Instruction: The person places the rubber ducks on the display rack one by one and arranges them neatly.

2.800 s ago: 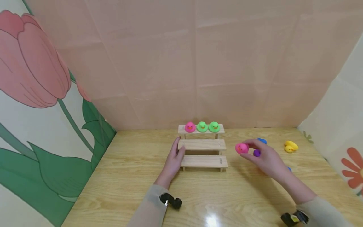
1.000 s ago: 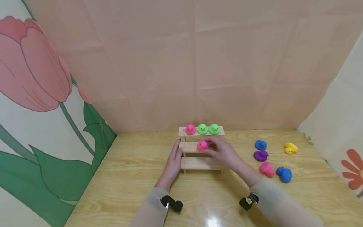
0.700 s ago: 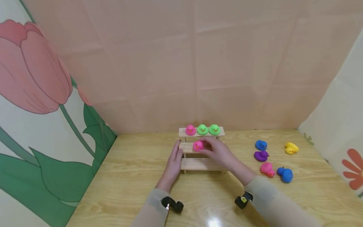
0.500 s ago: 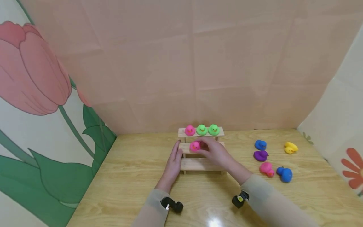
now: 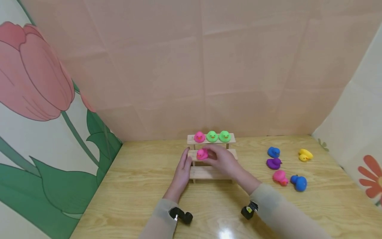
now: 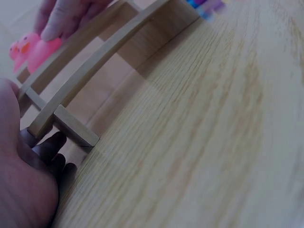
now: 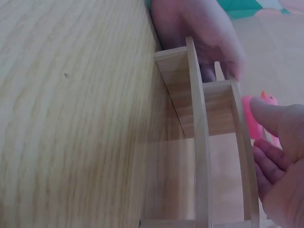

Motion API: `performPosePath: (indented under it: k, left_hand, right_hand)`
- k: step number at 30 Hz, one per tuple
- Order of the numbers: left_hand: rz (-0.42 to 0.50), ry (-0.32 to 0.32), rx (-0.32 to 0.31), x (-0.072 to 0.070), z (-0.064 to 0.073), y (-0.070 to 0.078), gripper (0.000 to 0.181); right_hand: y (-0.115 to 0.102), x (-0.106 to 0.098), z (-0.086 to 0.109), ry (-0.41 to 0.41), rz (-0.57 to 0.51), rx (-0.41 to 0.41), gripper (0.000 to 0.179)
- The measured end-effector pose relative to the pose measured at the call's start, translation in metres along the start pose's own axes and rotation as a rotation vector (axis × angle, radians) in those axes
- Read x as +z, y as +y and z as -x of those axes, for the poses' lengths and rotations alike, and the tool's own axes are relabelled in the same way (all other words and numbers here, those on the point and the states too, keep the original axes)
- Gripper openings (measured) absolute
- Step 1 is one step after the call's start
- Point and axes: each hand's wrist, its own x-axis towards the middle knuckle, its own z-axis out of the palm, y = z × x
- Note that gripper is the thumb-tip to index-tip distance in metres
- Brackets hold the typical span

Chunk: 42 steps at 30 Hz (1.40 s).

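A small three-tier wooden display stand [image 5: 209,172] stands on the table. My left hand [image 5: 182,168] grips its left end, thumb in front; in the left wrist view dark-shaded fingers [image 6: 50,147] curl under the boards. My right hand [image 5: 223,160] pinches a pink rubber duck [image 5: 201,154] between thumb and fingers at the left part of the middle board. That duck [image 7: 254,114] is partly covered by the thumb in the right wrist view. Along the top board sit another pink duck [image 5: 199,137] and two green ducks [image 5: 212,136], all facing forward.
On the table's right lie a blue duck [image 5: 273,152], a purple duck [image 5: 274,163], a pink duck [image 5: 280,177], a second blue duck [image 5: 299,183] and a yellow duck [image 5: 305,155]. A pinkish cloth backdrop [image 5: 161,83] hangs behind the stand.
My right hand has carried the pink duck from over the table at right to the middle board, then leftward along it, the duck now turned slightly left. My left hand stays on the stand.
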Motion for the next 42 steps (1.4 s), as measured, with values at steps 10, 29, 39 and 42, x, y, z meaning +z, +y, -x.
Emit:
performPosePath:
  k: [10,29,39,42]
  left_hand:
    - [-0.014,0.005,-0.001,0.0,0.0,0.0,0.059]
    - [-0.013,0.0,0.004,-0.001,-0.002,-0.001,0.058]
    - [-0.018,-0.006,-0.004,-0.001,-0.003,-0.002,0.061]
    - [-0.021,-0.001,-0.01,-0.001,-0.003,-0.002,0.058]
  right_hand:
    - [-0.007,0.013,-0.002,0.087,0.134,-0.01,0.051]
    - [-0.006,0.009,-0.002,0.062,0.11,-0.021,0.04]
    - [-0.006,0.006,-0.004,0.019,0.1,0.031,0.048]
    - [-0.008,0.006,-0.003,0.016,0.099,0.034,0.047]
